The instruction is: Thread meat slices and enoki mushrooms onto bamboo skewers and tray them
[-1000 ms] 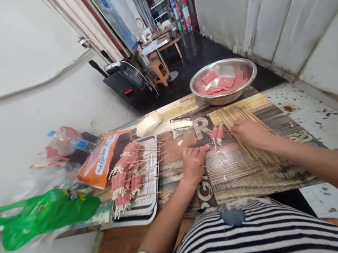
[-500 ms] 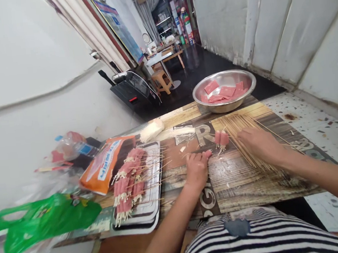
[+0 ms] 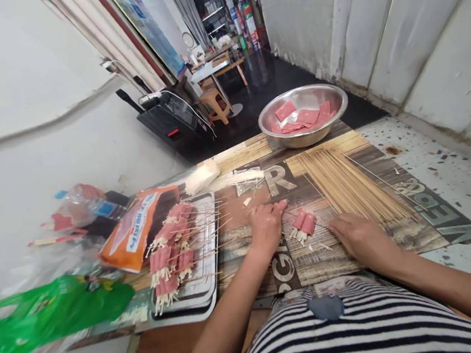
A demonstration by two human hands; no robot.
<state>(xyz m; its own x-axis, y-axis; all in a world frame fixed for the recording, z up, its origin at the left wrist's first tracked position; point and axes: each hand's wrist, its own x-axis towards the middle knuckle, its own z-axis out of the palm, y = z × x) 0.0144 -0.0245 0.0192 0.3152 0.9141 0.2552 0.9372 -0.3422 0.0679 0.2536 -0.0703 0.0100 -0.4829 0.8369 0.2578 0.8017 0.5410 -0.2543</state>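
Note:
My left hand point(image 3: 265, 227) is closed around a pink meat roll point(image 3: 281, 205), whose end pokes out past the fingers. My right hand point(image 3: 355, 238), lower on the table, pinches thin skewers carrying two meat rolls point(image 3: 304, 223) side by side. White enoki mushroom ends stick out of these rolls towards me. The tips of the skewers point at my left hand; whether they touch the roll there I cannot tell. Beyond my right hand lies a spread of bare bamboo skewers point(image 3: 348, 184).
A tray point(image 3: 211, 252) at the left bears stacked skewered rolls point(image 3: 173, 250). Behind it are an orange packet point(image 3: 140, 228) and enoki mushrooms point(image 3: 202, 175). A steel bowl point(image 3: 311, 135) of pink meat slices point(image 3: 308, 116) stands at the far edge. A green plastic bag point(image 3: 60, 313) lies far left.
My right hand has come back from the skewer pile towards me, bringing the two skewered rolls lower and closer to the left hand. My left hand still holds its roll.

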